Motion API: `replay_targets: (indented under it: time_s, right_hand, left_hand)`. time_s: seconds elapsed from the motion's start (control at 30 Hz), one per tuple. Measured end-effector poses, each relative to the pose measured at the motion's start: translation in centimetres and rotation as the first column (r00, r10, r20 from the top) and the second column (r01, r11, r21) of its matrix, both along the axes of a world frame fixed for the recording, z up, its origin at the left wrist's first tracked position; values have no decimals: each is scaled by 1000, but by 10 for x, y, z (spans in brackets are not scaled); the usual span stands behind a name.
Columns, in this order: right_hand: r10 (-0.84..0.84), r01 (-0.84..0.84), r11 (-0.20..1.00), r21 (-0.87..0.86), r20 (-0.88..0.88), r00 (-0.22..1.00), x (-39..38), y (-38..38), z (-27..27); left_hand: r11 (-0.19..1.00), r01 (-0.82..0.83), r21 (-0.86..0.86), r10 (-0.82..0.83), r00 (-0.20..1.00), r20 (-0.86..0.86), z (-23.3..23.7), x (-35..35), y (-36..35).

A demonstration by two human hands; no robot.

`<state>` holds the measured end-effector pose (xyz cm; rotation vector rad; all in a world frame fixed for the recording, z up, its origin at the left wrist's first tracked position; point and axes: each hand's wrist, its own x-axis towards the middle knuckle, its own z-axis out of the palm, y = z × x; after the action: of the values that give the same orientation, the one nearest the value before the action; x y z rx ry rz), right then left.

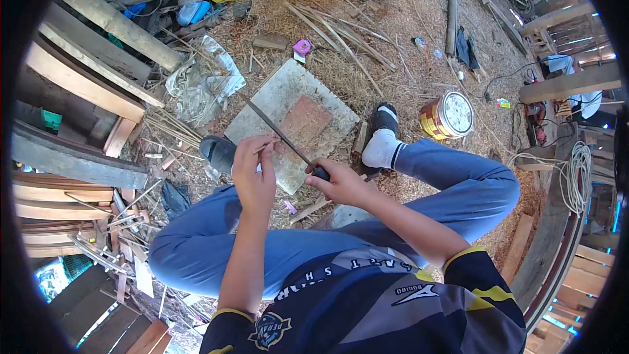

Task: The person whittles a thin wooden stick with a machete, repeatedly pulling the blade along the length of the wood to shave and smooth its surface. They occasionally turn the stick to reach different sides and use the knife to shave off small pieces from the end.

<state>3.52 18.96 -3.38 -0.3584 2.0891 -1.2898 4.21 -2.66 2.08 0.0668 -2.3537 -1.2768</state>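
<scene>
My right hand (341, 183) is wrapped round the black handle of a long, thin dark blade or file (278, 130), which slants up and to the left. My left hand (254, 162) has its fingertips pinched on a small thin light stick (264, 147), close to the left side of the blade. Both hands are above a pale square board (334, 105) on the ground between my feet. A reddish flat block (306, 118) lies on that board, beyond the blade.
A paint bucket (457, 115) stands right of my foot. Beyond the board lie a pink tape measure (302, 48), a wood offcut (270, 41) and thin sticks (347, 36). Crumpled plastic (203, 85) is at the left, stacked planks (78, 85) further left, coiled rope (576, 177) at the right.
</scene>
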Motion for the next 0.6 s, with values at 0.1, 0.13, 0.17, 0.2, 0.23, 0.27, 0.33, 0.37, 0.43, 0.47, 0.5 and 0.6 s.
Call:
replay_targets:
  time_s: [0.1,0.13,0.17,0.2,0.23,0.27,0.33,0.37,0.43,0.47,0.5,0.6]
  right_hand:
    - [-18,19,1000,-18,47,999,-3,-6,-5]
    - [-36,36,999,-7,14,999,-2,-10,-16]
    - [-50,50,999,18,-39,998,-3,-13,-24]
    - [-62,66,997,44,-91,994,-4,-17,-29]
    - [-66,81,993,86,-161,985,-4,-20,-34]
    - [-68,99,987,126,-229,971,-3,-22,-40]
    - [-103,139,973,182,-196,975,-4,-29,-27]
    - [-122,160,965,209,-182,976,-6,-33,-20]
    - [-114,144,962,232,-135,984,-10,-35,-10]
    - [-111,136,960,243,-111,988,-11,-36,-7]
    - [-120,151,963,224,-147,982,-11,-38,-6]
    - [-150,188,966,180,-203,968,-10,-42,-4]
  left_hand:
    - [993,-49,107,49,999,8,-1,-1,-5]
    - [983,-75,170,72,997,23,-7,0,-8]
    - [968,-100,230,94,995,37,-17,0,-11]
    - [949,-125,288,115,992,51,-21,-2,-14]
    - [942,-122,311,114,993,44,-24,-3,-17]
    - [935,-119,334,112,993,38,-26,-4,-19]
    - [921,-119,372,115,993,32,-28,-4,-22]
    - [914,-122,387,120,992,30,-29,-4,-22]
    - [902,-131,412,132,991,26,-33,-4,-21]
    - [896,-139,422,142,990,24,-36,-4,-20]
    - [890,-148,432,154,988,21,-36,-4,-18]
    - [846,-185,499,191,981,41,-33,-4,-11]
